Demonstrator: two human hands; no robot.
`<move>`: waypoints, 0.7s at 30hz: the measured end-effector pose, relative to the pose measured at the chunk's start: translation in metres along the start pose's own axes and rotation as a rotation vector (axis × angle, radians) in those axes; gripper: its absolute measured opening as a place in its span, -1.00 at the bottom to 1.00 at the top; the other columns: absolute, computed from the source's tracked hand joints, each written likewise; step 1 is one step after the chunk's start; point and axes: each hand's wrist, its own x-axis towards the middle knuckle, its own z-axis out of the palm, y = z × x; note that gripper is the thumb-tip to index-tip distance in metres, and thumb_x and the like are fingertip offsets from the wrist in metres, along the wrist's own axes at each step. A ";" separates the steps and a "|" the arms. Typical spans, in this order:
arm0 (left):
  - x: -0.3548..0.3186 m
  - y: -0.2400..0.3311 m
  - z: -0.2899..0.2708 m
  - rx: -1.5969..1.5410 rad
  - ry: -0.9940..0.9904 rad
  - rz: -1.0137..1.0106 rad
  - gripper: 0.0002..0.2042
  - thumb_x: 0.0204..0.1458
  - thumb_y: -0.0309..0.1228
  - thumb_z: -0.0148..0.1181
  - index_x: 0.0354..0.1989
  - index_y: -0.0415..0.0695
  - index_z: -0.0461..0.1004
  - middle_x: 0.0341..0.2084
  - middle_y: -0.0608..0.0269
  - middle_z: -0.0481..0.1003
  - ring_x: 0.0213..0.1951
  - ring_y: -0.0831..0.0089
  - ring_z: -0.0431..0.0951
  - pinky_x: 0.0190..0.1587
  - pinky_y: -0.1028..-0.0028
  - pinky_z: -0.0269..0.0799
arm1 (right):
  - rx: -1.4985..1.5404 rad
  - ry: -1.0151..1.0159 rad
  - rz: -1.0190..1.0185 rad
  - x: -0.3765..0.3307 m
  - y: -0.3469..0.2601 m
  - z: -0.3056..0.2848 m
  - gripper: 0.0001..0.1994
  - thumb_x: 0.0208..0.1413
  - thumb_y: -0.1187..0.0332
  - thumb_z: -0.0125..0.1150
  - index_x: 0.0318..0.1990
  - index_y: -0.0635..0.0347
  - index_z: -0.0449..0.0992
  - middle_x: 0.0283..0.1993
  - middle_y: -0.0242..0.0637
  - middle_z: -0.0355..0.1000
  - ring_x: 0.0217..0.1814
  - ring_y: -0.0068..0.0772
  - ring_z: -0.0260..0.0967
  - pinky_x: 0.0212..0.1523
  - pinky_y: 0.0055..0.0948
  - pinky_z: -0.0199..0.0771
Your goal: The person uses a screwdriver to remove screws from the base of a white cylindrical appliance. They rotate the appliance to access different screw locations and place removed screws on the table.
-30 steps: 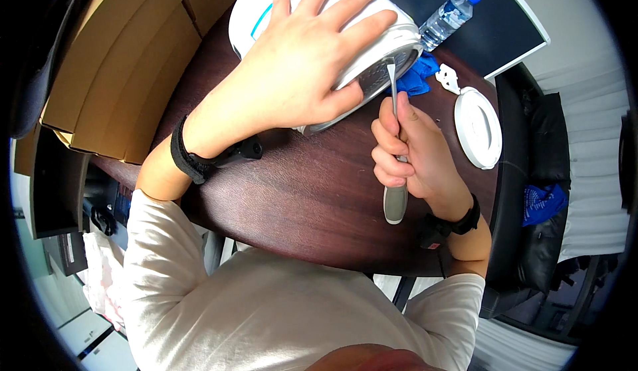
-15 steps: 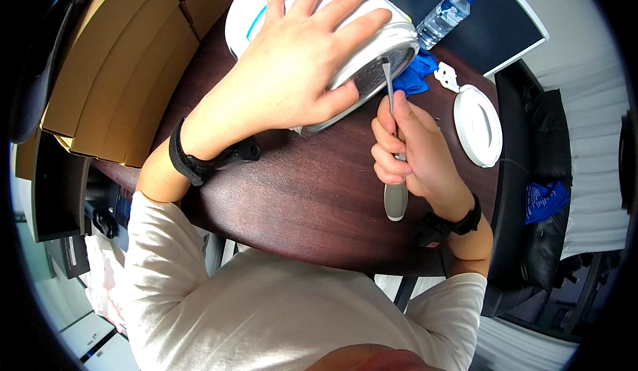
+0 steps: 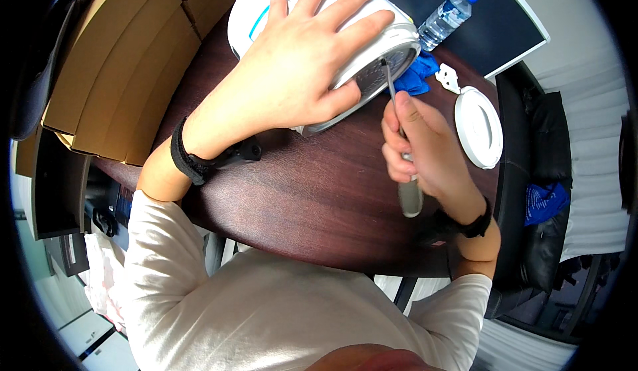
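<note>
A white rounded appliance [image 3: 244, 18] lies on its side on the table, its round grey end turned toward my right side. My left hand [image 3: 292, 75] rests on the body with fingers spread and the thumb bent at the rim of that end. In my closed right hand [image 3: 425, 138] is a screwdriver with a grey handle [image 3: 411, 200] and a thin metal shaft. Its tip reaches the recessed end of the appliance; the exact contact is too small to tell. A white oval ring-shaped part [image 3: 462, 135] lies on the table to the right.
Behind the appliance stands a dark panel with a white edge [image 3: 541, 45]. A water bottle [image 3: 446, 20] with a blue cap and a blue cloth [image 3: 417, 75] sit near it. Cardboard boxes [image 3: 113, 72] line the left side. A black sofa [image 3: 545, 145] is on the right.
My right hand has shifted slightly right with the screwdriver, and its handle has swung to the right. My left hand remains on the appliance, almost unmoved.
</note>
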 end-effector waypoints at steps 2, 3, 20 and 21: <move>0.000 0.000 0.000 -0.005 -0.003 0.003 -0.26 -0.30 -0.25 0.09 0.26 0.02 0.25 0.29 0.06 0.17 0.30 -0.18 0.09 0.22 -0.26 -0.05 | -0.390 0.158 -0.058 -0.002 -0.013 -0.003 -0.65 0.34 0.10 -0.11 -0.45 0.09 0.26 -0.70 -0.52 0.09 -0.74 -0.60 0.15 -0.69 -0.54 0.17; 0.000 0.000 0.000 -0.004 -0.003 0.001 -0.26 -0.30 -0.25 0.08 0.26 0.03 0.25 0.29 0.06 0.18 0.30 -0.18 0.09 0.22 -0.26 -0.05 | -0.846 0.326 -0.334 0.002 -0.010 -0.007 -0.69 0.31 0.13 -0.05 -0.45 0.09 0.29 -0.70 -0.47 0.14 -0.72 -0.54 0.21 -0.66 -0.51 0.22; 0.000 0.000 0.000 -0.012 -0.010 -0.002 -0.26 -0.29 -0.24 0.07 0.27 0.05 0.26 0.30 0.07 0.17 0.31 -0.17 0.08 0.23 -0.27 -0.06 | -0.002 0.017 0.041 -0.007 -0.004 -0.013 -0.63 0.37 0.11 -0.18 -0.44 0.14 0.28 -0.70 -0.58 0.05 -0.77 -0.75 -0.03 -0.75 -0.68 -0.03; 0.000 0.000 0.000 -0.003 -0.014 -0.006 -0.26 -0.29 -0.24 0.08 0.27 0.05 0.25 0.30 0.07 0.17 0.31 -0.17 0.08 0.23 -0.27 -0.06 | 0.010 0.003 0.043 -0.006 -0.005 -0.010 -0.63 0.37 0.10 -0.18 -0.43 0.14 0.25 -0.71 -0.59 0.00 -0.78 -0.76 -0.06 -0.76 -0.69 -0.03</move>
